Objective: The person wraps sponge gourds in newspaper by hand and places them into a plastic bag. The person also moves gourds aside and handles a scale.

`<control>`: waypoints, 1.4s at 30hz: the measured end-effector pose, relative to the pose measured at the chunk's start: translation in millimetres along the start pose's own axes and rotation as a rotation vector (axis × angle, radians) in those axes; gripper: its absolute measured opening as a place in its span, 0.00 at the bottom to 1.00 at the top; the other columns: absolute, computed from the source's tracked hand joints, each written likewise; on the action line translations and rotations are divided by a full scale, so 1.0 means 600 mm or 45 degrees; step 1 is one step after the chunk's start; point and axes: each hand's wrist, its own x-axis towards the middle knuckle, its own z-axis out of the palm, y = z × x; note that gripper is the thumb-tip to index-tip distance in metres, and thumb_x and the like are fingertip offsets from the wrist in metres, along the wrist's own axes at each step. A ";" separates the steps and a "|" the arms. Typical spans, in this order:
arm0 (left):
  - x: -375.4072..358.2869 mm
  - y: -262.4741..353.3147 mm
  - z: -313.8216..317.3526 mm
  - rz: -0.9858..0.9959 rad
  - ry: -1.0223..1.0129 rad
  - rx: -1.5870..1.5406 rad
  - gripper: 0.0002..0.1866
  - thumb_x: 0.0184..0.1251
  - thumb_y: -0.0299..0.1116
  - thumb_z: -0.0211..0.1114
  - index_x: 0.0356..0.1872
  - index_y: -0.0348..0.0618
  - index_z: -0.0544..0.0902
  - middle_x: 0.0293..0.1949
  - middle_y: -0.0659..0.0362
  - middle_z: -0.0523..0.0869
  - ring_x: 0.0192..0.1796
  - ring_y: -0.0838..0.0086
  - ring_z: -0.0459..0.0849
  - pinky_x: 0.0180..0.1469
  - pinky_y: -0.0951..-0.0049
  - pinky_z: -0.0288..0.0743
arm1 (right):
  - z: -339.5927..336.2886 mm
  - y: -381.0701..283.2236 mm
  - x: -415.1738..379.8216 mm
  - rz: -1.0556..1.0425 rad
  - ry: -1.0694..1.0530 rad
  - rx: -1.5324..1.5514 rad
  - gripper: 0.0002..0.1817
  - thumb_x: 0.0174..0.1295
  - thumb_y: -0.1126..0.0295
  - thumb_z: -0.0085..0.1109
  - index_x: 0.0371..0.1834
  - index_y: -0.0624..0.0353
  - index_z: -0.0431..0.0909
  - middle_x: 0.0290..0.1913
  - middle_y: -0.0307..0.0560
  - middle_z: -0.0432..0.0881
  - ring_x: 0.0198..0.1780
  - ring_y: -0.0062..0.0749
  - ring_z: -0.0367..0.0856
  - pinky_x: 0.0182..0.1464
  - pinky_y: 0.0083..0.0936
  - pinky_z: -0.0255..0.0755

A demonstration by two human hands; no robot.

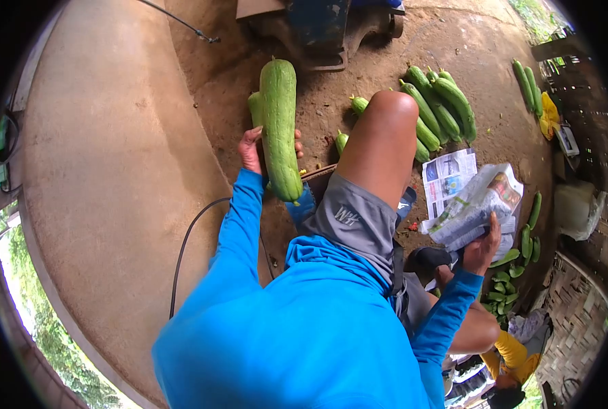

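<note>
A large green gourd (279, 129) stands upright in my left hand (251, 150), the fingers wrapped round its lower half and fingertips showing at its right side. Part of another green gourd (255, 109) shows behind it. On the right, my right hand (482, 245) grips the lower edge of a crumpled newspaper sheet (484, 201). Another newspaper page (447, 178) lies partly beneath that sheet, on the ground beside my knee.
Several green gourds (447, 105) lie beyond my knee, and two more (526, 85) farther right. Smaller green ones (502, 290) are at the lower right, near a person in yellow (512, 354). A blue metal object (317, 31) stands ahead. A black cable (185, 249) curves at left.
</note>
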 end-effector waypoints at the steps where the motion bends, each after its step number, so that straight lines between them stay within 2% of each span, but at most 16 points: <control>1: -0.002 -0.004 0.014 -0.015 -0.055 -0.003 0.44 0.59 0.58 0.67 0.68 0.32 0.72 0.49 0.39 0.81 0.43 0.53 0.84 0.47 0.51 0.83 | -0.003 -0.012 0.023 -0.003 -0.003 0.046 0.33 0.59 0.91 0.48 0.72 0.65 0.70 0.66 0.57 0.79 0.66 0.53 0.78 0.72 0.42 0.67; 4: -0.001 -0.008 0.076 -0.094 -0.275 -0.119 0.44 0.58 0.58 0.67 0.68 0.32 0.72 0.51 0.39 0.79 0.43 0.54 0.83 0.47 0.51 0.83 | -0.022 -0.069 0.140 0.058 0.068 0.226 0.28 0.64 0.85 0.46 0.70 0.66 0.73 0.63 0.58 0.81 0.62 0.55 0.81 0.69 0.45 0.70; 6: 0.003 -0.002 0.122 -0.143 -0.332 -0.118 0.45 0.58 0.59 0.66 0.68 0.31 0.71 0.52 0.39 0.78 0.44 0.54 0.83 0.47 0.52 0.82 | -0.041 -0.123 0.216 0.484 0.187 1.029 0.22 0.70 0.79 0.55 0.67 0.64 0.75 0.66 0.56 0.80 0.64 0.42 0.81 0.68 0.40 0.74; 8: 0.005 0.012 0.169 -0.125 -0.341 0.036 0.47 0.58 0.60 0.64 0.68 0.28 0.69 0.52 0.39 0.78 0.45 0.54 0.82 0.47 0.53 0.81 | -0.094 -0.165 0.291 0.942 0.341 2.317 0.17 0.73 0.68 0.57 0.61 0.63 0.80 0.61 0.55 0.84 0.61 0.40 0.83 0.65 0.40 0.78; 12: -0.006 0.051 0.253 -0.088 -0.633 0.098 0.50 0.57 0.58 0.62 0.73 0.27 0.64 0.56 0.38 0.75 0.49 0.54 0.82 0.53 0.52 0.80 | -0.129 -0.245 0.326 0.679 0.709 2.183 0.17 0.72 0.62 0.58 0.57 0.61 0.83 0.57 0.51 0.87 0.58 0.37 0.85 0.62 0.38 0.81; 14: -0.016 0.079 0.296 0.006 -0.590 0.310 0.52 0.55 0.59 0.64 0.73 0.26 0.63 0.56 0.38 0.74 0.47 0.55 0.82 0.50 0.54 0.81 | -0.133 -0.266 0.316 0.825 0.326 2.527 0.16 0.72 0.63 0.57 0.56 0.59 0.84 0.57 0.47 0.87 0.57 0.34 0.86 0.61 0.37 0.81; 16: -0.025 0.102 0.338 0.069 -0.585 0.456 0.52 0.54 0.59 0.65 0.72 0.25 0.64 0.55 0.37 0.74 0.46 0.56 0.82 0.47 0.56 0.81 | -0.057 -0.310 0.275 0.714 0.611 2.435 0.15 0.72 0.64 0.58 0.55 0.58 0.84 0.55 0.45 0.87 0.56 0.30 0.86 0.61 0.34 0.81; 20: -0.043 0.118 0.414 0.147 -0.563 0.668 0.46 0.58 0.52 0.64 0.70 0.24 0.67 0.52 0.35 0.77 0.47 0.55 0.84 0.48 0.58 0.82 | 0.034 -0.373 0.226 1.416 0.476 2.628 0.13 0.72 0.65 0.61 0.55 0.58 0.81 0.53 0.42 0.87 0.54 0.30 0.86 0.60 0.31 0.81; 21: -0.047 0.128 0.429 0.057 -0.507 0.769 0.40 0.61 0.43 0.62 0.71 0.26 0.67 0.55 0.36 0.80 0.51 0.55 0.85 0.52 0.59 0.83 | 0.052 -0.385 0.207 1.403 0.466 2.560 0.15 0.72 0.65 0.60 0.57 0.60 0.80 0.54 0.43 0.86 0.53 0.30 0.86 0.59 0.31 0.81; 25: -0.029 0.072 0.488 0.334 -0.505 1.578 0.41 0.62 0.45 0.66 0.74 0.33 0.67 0.59 0.44 0.82 0.57 0.62 0.85 0.61 0.65 0.79 | 0.112 -0.415 0.151 1.423 0.489 2.430 0.17 0.73 0.67 0.60 0.60 0.63 0.78 0.54 0.43 0.86 0.52 0.28 0.84 0.59 0.29 0.78; 28: -0.014 0.022 0.480 0.177 -0.507 1.742 0.43 0.63 0.44 0.72 0.74 0.32 0.67 0.60 0.43 0.84 0.59 0.61 0.85 0.63 0.64 0.79 | 0.132 -0.421 0.121 1.535 0.478 2.355 0.17 0.72 0.65 0.63 0.57 0.63 0.80 0.50 0.40 0.86 0.50 0.23 0.82 0.57 0.25 0.75; 32: 0.002 -0.038 0.437 0.321 -0.508 2.220 0.42 0.60 0.44 0.76 0.72 0.34 0.70 0.54 0.34 0.86 0.55 0.47 0.90 0.57 0.57 0.82 | 0.129 -0.424 0.096 1.530 0.189 2.100 0.15 0.72 0.62 0.62 0.48 0.65 0.84 0.45 0.37 0.85 0.45 0.19 0.76 0.47 0.24 0.71; 34: -0.002 -0.059 0.428 0.292 -0.531 2.234 0.42 0.58 0.44 0.76 0.71 0.34 0.71 0.52 0.33 0.87 0.54 0.43 0.89 0.56 0.55 0.83 | 0.098 -0.413 0.096 1.317 -0.113 1.805 0.17 0.72 0.60 0.58 0.45 0.67 0.84 0.39 0.47 0.86 0.41 0.28 0.80 0.46 0.29 0.71; 35: -0.002 -0.066 0.421 0.281 -0.531 2.235 0.42 0.58 0.44 0.76 0.71 0.34 0.71 0.52 0.33 0.87 0.54 0.43 0.89 0.56 0.55 0.83 | 0.120 -0.404 0.068 0.807 -0.063 1.251 0.18 0.70 0.62 0.53 0.36 0.69 0.81 0.33 0.61 0.83 0.35 0.48 0.80 0.41 0.39 0.69; 38: -0.009 -0.081 0.403 0.412 -0.612 2.314 0.42 0.56 0.43 0.76 0.70 0.36 0.71 0.48 0.34 0.87 0.51 0.40 0.88 0.53 0.51 0.82 | 0.088 -0.399 0.075 0.702 -0.266 1.290 0.11 0.68 0.69 0.52 0.32 0.67 0.77 0.30 0.68 0.77 0.33 0.62 0.77 0.36 0.48 0.66; 42: -0.026 -0.094 0.384 0.360 -0.536 2.348 0.41 0.53 0.43 0.75 0.68 0.38 0.73 0.45 0.35 0.88 0.47 0.39 0.89 0.50 0.49 0.82 | 0.091 -0.392 0.050 0.230 -0.240 0.846 0.01 0.61 0.78 0.53 0.32 0.63 0.72 0.27 0.63 0.74 0.32 0.62 0.78 0.32 0.55 0.64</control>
